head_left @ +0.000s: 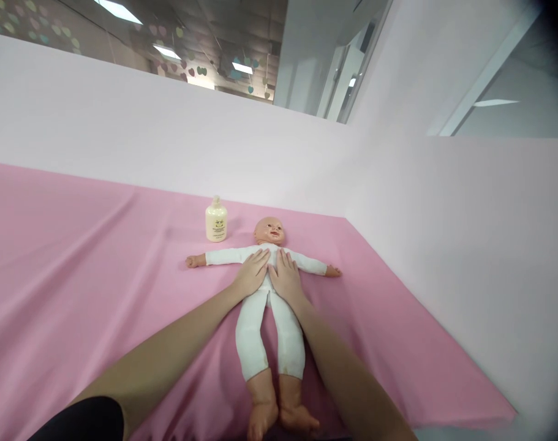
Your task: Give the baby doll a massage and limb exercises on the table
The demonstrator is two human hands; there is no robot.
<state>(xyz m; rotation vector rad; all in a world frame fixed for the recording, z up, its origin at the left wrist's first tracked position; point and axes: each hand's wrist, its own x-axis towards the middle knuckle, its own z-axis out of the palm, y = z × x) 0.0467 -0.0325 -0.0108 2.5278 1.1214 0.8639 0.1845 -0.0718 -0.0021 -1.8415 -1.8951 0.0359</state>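
A baby doll with a white cloth body lies on its back, arms spread to both sides and feet toward me. My left hand rests flat on the left side of its chest, fingers stretched toward the head. On the right side of the chest lies my right hand, also flat with its fingers extended. The two hands are close together, thumbs inward, and neither grips anything. A cream-coloured pump-top bottle stands upright near the doll's head, to the left.
A pink sheet with some creases covers the surface beneath the doll. White walls rise behind it and along the right. Above the back wall, a window shows ceiling lights and heart-shaped decorations.
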